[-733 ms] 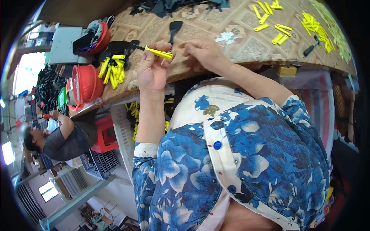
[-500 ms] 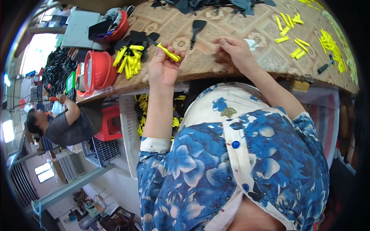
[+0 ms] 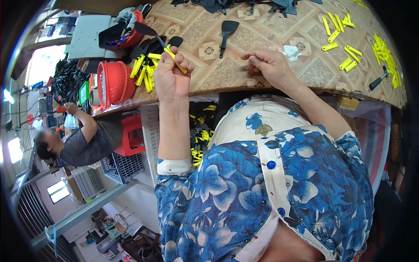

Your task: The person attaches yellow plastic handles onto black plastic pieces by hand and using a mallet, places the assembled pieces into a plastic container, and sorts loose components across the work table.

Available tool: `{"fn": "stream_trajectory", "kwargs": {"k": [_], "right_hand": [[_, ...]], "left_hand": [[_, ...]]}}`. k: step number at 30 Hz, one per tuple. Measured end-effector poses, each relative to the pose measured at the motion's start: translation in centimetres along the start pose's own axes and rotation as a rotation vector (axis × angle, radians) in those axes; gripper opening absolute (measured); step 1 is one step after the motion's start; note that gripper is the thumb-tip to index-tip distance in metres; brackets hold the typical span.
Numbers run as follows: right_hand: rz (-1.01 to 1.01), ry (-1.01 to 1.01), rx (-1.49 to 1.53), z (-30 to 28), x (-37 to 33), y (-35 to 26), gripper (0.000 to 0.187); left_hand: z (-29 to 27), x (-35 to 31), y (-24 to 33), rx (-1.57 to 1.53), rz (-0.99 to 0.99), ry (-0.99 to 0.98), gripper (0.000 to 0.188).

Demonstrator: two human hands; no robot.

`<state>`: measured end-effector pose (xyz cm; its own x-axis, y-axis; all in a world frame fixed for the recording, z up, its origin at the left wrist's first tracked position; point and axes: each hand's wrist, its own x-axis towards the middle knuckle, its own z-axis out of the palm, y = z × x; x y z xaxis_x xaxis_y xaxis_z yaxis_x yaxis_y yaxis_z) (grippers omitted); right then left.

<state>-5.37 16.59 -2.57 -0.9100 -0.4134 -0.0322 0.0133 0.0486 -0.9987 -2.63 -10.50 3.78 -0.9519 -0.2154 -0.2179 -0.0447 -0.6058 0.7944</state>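
A black spatula with a yellow handle (image 3: 176,61) is in my left hand (image 3: 173,83), fingers wrapped round the handle near the table's front edge. Its dark blade points up and left, over a pile of spatulas with yellow handles (image 3: 148,78). My right hand (image 3: 273,69) hovers over the table to the right, index finger stretched out and the others loosely curled, with nothing visible in it. Beyond and between the hands lies a single black spatula (image 3: 227,32) without a yellow handle. A crumpled white scrap (image 3: 291,53) is just right of my right hand.
Loose yellow handles (image 3: 347,56) lie at the right, near a denser yellow heap (image 3: 384,54) and a black-handled tool (image 3: 379,79). Black spatula parts (image 3: 214,5) line the far side. Red baskets (image 3: 115,85) stand at the left, with a seated co-worker (image 3: 87,142) beyond.
My left hand has shifted left and tilted the spatula, so more of its shaft and blade shows above the pile. My right hand stays over nearly the same spot, its index finger straighter.
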Motion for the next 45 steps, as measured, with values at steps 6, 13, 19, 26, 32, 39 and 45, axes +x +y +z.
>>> {"fn": "stream_trajectory", "kwargs": {"k": [6, 13, 19, 26, 32, 39, 45], "right_hand": [[-0.047, 0.002, -0.088, 0.6, -1.6, -1.1, 0.020], [-0.168, -0.004, -0.180, 0.2, -3.8, -1.7, 0.020], [-0.111, -0.022, -0.162, 0.1, -4.1, -2.3, 0.020], [-0.150, 0.001, -0.174, 0.2, -4.6, -2.8, 0.019], [-0.236, 0.028, -0.237, -0.3, -4.5, -2.0, 0.017], [-0.263, 0.044, -0.393, -0.1, -4.1, -1.1, 0.017], [-0.460, 0.127, -0.488, -0.5, -4.0, -0.8, 0.015]], "left_hand": [[1.6, -1.0, -0.5, -0.066, -0.089, -0.128, 0.020], [0.9, -2.5, -1.1, -0.085, -0.035, -0.230, 0.028], [0.1, -2.1, 1.4, 0.197, 0.051, -0.108, 0.030], [-4.6, 0.7, 4.7, 1.193, 0.675, 0.387, 0.021], [-6.5, 1.2, 5.4, 1.543, 0.955, 0.561, 0.024], [-7.4, 1.3, 4.8, 1.905, 1.233, 0.531, 0.028], [1.9, 1.4, -0.4, 1.861, 1.295, -0.093, 0.036]]}}
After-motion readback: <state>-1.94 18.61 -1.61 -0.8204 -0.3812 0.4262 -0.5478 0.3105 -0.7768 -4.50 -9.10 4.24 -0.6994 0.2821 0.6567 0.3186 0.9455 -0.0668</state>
